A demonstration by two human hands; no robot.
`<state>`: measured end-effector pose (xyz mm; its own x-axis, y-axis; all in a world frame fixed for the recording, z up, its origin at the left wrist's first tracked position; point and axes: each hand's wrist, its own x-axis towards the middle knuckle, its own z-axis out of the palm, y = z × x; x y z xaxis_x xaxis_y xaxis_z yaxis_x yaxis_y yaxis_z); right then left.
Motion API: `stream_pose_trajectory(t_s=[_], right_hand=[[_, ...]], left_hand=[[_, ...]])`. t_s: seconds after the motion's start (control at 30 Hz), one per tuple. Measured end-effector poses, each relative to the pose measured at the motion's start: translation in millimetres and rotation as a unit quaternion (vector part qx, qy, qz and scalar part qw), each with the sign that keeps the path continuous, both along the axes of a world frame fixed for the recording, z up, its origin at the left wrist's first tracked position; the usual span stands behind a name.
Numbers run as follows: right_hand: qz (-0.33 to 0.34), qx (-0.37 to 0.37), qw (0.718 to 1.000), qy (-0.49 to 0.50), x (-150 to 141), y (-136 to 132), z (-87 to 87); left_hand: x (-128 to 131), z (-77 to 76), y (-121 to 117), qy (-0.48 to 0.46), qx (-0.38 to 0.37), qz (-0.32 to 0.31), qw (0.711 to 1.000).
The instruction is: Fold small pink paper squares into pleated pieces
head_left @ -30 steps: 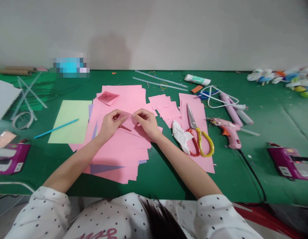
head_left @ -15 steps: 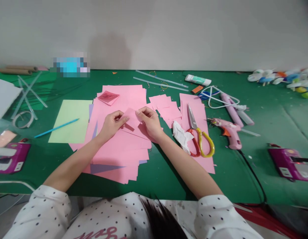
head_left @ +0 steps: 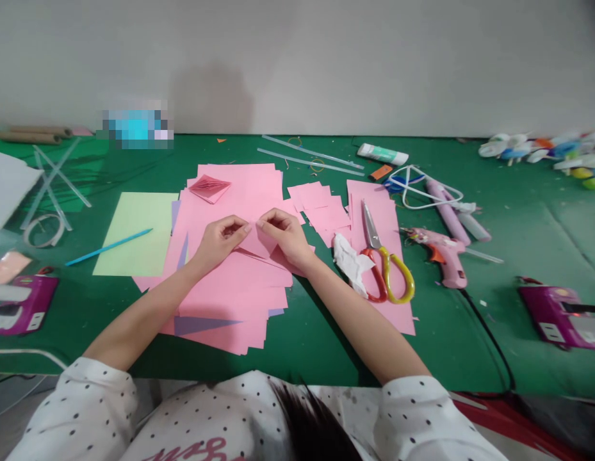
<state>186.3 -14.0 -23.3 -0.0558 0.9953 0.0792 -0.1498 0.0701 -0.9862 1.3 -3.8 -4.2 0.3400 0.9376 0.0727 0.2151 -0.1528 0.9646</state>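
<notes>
Between my two hands is a small piece of pink paper (head_left: 259,241), held up over a stack of larger pink sheets (head_left: 220,291). My left hand (head_left: 225,235) pinches its upper left edge between thumb and fingers. On the other side my right hand (head_left: 284,235) grips the upper edge, its fingertips close to the left ones. Part of the paper is hidden by the fingers. A folded pink paper bundle (head_left: 211,189) lies on the stack's upper left. Small cut pink squares (head_left: 321,205) are spread just right of the stack.
Scissors (head_left: 378,256) and a crumpled white tissue (head_left: 350,262) lie on pink paper at right. Beyond are a pink glue gun (head_left: 441,253) and a glue stick tube (head_left: 382,155). At left, a blue pencil (head_left: 109,247) rests on pale green paper (head_left: 134,218).
My fingertips have come closer together along the paper's top edge, and the piece has turned and tilted. Things on the table stay where they were.
</notes>
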Motion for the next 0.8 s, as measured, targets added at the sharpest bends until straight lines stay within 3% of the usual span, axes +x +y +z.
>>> stream_pose_trajectory(t_s=[0.27,0.57,0.8], right_hand=[[0.055,0.015,0.996,-0.065,-2.2,-0.4,0.1],[0.036,0.024,0.996,-0.081,-6.5,-3.3,2.8],[0.035,0.032,0.994,-0.098,-6.0,-3.2,3.6]], left_hand=[[-0.6,0.5,0.3,0.002,0.011,0.008,1.0],[-0.6,0.5,1.7,0.004,0.032,0.05,0.998],[0.4,2.3,-1.9,0.053,0.034,0.01,0.998]])
